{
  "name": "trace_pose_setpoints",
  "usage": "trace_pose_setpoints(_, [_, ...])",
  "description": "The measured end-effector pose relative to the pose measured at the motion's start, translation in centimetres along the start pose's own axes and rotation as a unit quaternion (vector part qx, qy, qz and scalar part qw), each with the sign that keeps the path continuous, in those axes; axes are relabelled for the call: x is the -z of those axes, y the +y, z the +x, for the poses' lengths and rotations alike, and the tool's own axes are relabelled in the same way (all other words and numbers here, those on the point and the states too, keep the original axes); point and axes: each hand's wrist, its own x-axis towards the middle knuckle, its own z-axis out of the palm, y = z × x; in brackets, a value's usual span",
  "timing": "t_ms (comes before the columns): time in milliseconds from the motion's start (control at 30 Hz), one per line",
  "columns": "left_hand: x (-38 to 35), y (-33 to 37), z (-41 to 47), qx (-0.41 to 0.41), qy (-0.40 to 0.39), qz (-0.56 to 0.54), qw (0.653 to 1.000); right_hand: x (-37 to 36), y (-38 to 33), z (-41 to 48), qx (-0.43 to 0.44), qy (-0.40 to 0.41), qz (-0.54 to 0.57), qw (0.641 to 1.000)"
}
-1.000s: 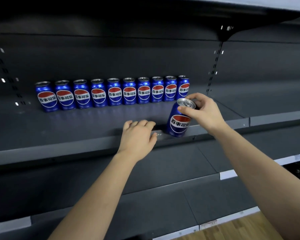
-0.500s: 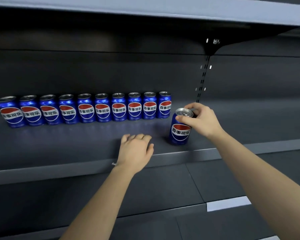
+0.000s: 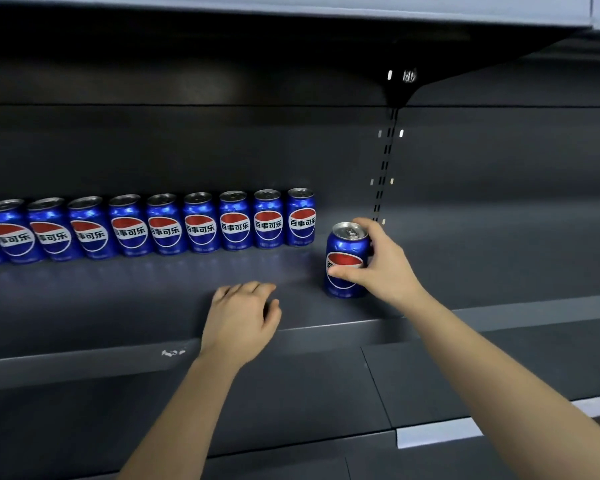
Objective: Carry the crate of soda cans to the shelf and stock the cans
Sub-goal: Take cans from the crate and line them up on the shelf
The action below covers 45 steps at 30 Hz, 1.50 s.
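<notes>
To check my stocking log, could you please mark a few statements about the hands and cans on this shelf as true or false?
1. The right hand grips a blue can around its side. True.
2. The left hand holds a second can. False: it rests open on the shelf, holding nothing.
3. The blue can is lined up within the row of cans at the back. False: it is apart from the row, to the right of its end and nearer the front edge.
4. The cans in the row stand upright. True.
</notes>
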Motion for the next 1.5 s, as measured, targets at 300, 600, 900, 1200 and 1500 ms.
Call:
trace_pose_setpoints(300, [-0.5,0.0,0.0,-0.001,0.016,0.003,1.0,-0.9,1.5,2.4,-0.057,0.023,0.04,0.997])
trace_pose_setpoints(600, [-0.7,-0.5,0.2,0.016,0.002,-0.019,1.0,-1.9,3.7,4.9,-0.099,0.051,0.024,0.993])
trace_pose_setpoints(900, [-0.5,-0.4,0.0,0.016,0.01,-0.02,1.0,-2.9,4.5,7.9,-0.133,0.02,-0.013,0.991])
trace_pose_setpoints(1200, [-0.6,-0.3,0.0,0.026,0.025,-0.008,0.999,-4.4,4.8,9.6,-0.142,0.01,-0.026,0.989])
trace_pose_setpoints(1500, [-0.7,-0.3,0.1,0.03,0.035,-0.002,0.999,-5.4,5.0,10.4,-0.161,0.038,-0.031,0.986])
